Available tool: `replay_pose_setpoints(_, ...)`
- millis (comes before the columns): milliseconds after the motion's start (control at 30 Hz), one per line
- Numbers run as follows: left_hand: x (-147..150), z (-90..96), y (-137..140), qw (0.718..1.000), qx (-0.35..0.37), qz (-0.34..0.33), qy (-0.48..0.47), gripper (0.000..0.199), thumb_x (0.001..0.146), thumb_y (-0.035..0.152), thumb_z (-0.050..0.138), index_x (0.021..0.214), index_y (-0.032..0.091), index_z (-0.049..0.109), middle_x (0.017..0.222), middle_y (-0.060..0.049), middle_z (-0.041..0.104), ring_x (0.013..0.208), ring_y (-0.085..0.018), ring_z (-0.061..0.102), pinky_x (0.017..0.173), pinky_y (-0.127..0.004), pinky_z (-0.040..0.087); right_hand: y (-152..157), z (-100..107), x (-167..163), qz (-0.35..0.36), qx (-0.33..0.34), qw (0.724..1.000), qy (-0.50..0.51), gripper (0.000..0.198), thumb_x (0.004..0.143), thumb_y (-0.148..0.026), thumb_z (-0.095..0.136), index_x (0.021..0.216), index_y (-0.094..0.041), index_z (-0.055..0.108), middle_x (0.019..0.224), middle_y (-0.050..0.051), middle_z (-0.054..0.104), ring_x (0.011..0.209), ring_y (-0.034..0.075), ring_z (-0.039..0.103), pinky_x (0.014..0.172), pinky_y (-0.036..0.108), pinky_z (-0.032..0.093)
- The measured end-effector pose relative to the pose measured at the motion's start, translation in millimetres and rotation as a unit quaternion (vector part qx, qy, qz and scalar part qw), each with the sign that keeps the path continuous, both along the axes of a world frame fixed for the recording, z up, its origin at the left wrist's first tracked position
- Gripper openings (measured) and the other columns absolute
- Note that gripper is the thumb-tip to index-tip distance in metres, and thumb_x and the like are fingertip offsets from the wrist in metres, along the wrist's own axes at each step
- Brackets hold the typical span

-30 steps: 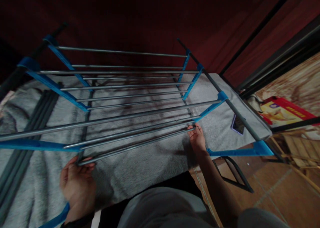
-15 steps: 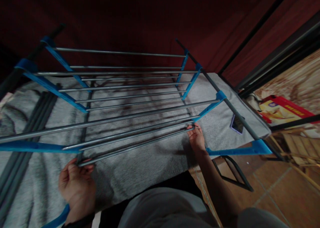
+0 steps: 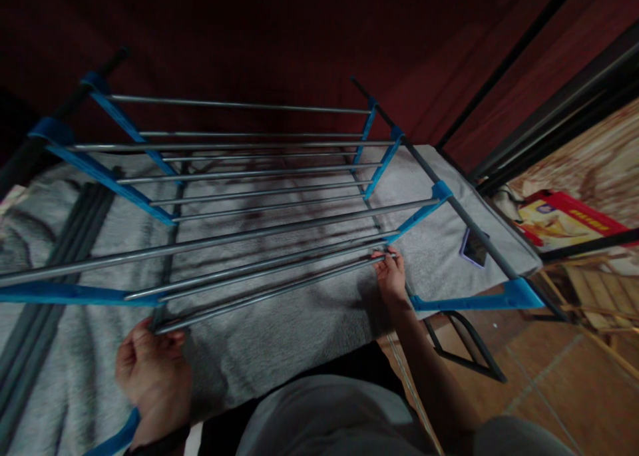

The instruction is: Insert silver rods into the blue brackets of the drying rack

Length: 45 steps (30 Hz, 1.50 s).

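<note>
A thin grey metal rod (image 3: 279, 296) spans between my two hands at the near side of a rack. My left hand (image 3: 154, 369) pinches its left end, and my right hand (image 3: 392, 276) has its fingers closed round the right end. Above and beyond the rod stands the rack, made of metal crossbars (image 3: 259, 231) joined to blue plastic brackets (image 3: 417, 220) on dark side poles (image 3: 479, 233). My right forearm passes beside a lower blue bracket (image 3: 474, 301). Another blue bracket (image 3: 117, 436) shows by my left wrist.
Grey fleece cloth (image 3: 279, 349) lies under the rack. Several loose dark tubes (image 3: 54, 289) rest at the left. A phone (image 3: 473, 248) lies at the right, near a red and yellow box (image 3: 564, 220). A black metal frame (image 3: 469, 346) and wooden slatted furniture (image 3: 599, 296) stand lower right.
Both hands keep hold of the rod, with only a very slight shift of the fingers. The rack has not visibly moved.
</note>
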State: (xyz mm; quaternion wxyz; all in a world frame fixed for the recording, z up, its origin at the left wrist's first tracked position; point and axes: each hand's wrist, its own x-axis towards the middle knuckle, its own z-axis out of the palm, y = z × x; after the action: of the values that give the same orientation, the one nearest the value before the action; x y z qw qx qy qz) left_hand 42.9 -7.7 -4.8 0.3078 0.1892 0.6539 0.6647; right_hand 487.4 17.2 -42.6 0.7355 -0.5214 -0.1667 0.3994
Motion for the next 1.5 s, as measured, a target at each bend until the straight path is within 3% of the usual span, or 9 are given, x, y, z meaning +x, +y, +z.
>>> replay_pose_setpoints(167, -0.1, 4.0, 1.5, 1.0, -0.019, 0.0, -0.016, 0.014, 0.085, 0.033, 0.065, 0.096, 0.026, 0.059, 0.074, 0.005, 0.054, 0.067, -0.013, 0.054, 0.063, -0.028, 0.048, -0.4, -0.2, -6.7, -0.002, -0.008, 0.999, -0.046, 0.038, 0.082, -0.042, 0.068, 0.113, -0.029, 0.05, 0.085, -0.003, 0.073, 0.083, 0.014, 0.071, 0.077, 0.029, 0.055)
replay_pose_setpoints(300, -4.6, 2.6, 2.7, 0.999, -0.019, 0.02, -0.022, 0.026, 0.079, 0.029, 0.063, 0.103, 0.028, 0.056, 0.068, 0.006, 0.052, 0.066, -0.016, 0.056, 0.063, -0.03, 0.048, -1.1, -2.8, -11.6, -0.012, -0.032, 0.995, -0.098, 0.041, 0.085, -0.048, 0.064, 0.118, -0.029, 0.048, 0.089, -0.001, 0.073, 0.088, 0.018, 0.071, 0.077, 0.031, 0.054)
replay_pose_setpoints(400, -8.9, 3.2, -0.9, 1.0, -0.028, -0.01, -0.009, 0.038, 0.074, 0.031, 0.064, 0.11, 0.031, 0.052, 0.073, 0.005, 0.057, 0.07, -0.018, 0.059, 0.065, -0.033, 0.048, -2.4, -3.9, -15.0, -0.015, -0.052, 0.987, -0.151, 0.04, 0.088, -0.049, 0.06, 0.12, -0.029, 0.048, 0.094, 0.001, 0.072, 0.09, 0.019, 0.07, 0.078, 0.032, 0.054)
replay_pose_setpoints(500, -10.3, 4.9, -5.3, 0.998, -0.039, -0.04, 0.012, 0.036, 0.076, 0.036, 0.064, 0.109, 0.033, 0.05, 0.08, 0.003, 0.06, 0.073, -0.02, 0.06, 0.067, -0.036, 0.048, -3.4, -3.0, -17.5, -0.016, -0.051, 0.984, -0.171, 0.039, 0.09, -0.048, 0.059, 0.122, -0.029, 0.048, 0.096, 0.002, 0.072, 0.09, 0.018, 0.07, 0.08, 0.032, 0.054)
replay_pose_setpoints(733, -6.5, 1.7, -0.8, 0.999, -0.029, -0.015, 0.018, 0.038, 0.074, 0.032, 0.065, 0.109, 0.034, 0.051, 0.076, 0.005, 0.056, 0.074, -0.019, 0.059, 0.067, -0.034, 0.048, -4.6, 2.9, -20.3, -0.033, -0.04, 0.978, -0.201, 0.041, 0.089, -0.048, 0.064, 0.121, -0.028, 0.051, 0.096, 0.003, 0.072, 0.093, 0.018, 0.069, 0.084, 0.031, 0.053)
replay_pose_setpoints(933, -4.9, 4.0, 1.9, 0.999, -0.021, 0.009, -0.024, 0.035, 0.078, 0.021, 0.063, 0.109, 0.032, 0.053, 0.075, 0.005, 0.057, 0.076, -0.017, 0.06, 0.07, -0.032, 0.047, -8.6, 11.7, -21.7, -0.064, -0.063, 0.961, -0.262, 0.037, 0.089, -0.046, 0.063, 0.12, -0.027, 0.055, 0.107, 0.004, 0.067, 0.102, 0.018, 0.062, 0.098, 0.03, 0.047)
replay_pose_setpoints(1100, -4.9, 6.8, -0.5, 0.999, -0.019, -0.011, -0.023, 0.035, 0.078, 0.023, 0.068, 0.108, 0.031, 0.053, 0.077, 0.005, 0.059, 0.074, -0.016, 0.059, 0.067, -0.03, 0.046, -8.7, 12.9, -23.3, -0.039, -0.063, 0.972, -0.225, 0.052, 0.083, -0.047, 0.072, 0.126, -0.027, 0.05, 0.119, 0.005, 0.062, 0.098, 0.018, 0.06, 0.091, 0.029, 0.048)
replay_pose_setpoints(1233, -3.1, 6.3, 0.1, 0.999, -0.029, -0.006, -0.014, 0.043, 0.074, 0.025, 0.076, 0.11, 0.032, 0.052, 0.076, 0.007, 0.058, 0.067, -0.014, 0.055, 0.063, -0.027, 0.044, -6.0, 8.7, -22.1, -0.048, -0.039, 0.979, -0.195, 0.067, 0.072, -0.042, 0.082, 0.128, -0.027, 0.048, 0.124, 0.005, 0.061, 0.108, 0.018, 0.058, 0.101, 0.031, 0.045)
replay_pose_setpoints(1500, 0.3, 7.7, 0.2, 0.995, -0.097, 0.001, 0.02, 0.058, 0.067, 0.029, 0.083, 0.114, 0.031, 0.05, 0.075, 0.007, 0.056, 0.064, -0.014, 0.057, 0.057, -0.027, 0.046, -3.7, 4.1, -16.7, -0.05, -0.029, 0.983, -0.176, 0.065, 0.072, -0.037, 0.082, 0.127, -0.026, 0.049, 0.114, 0.003, 0.067, 0.103, 0.015, 0.064, 0.095, 0.029, 0.048)
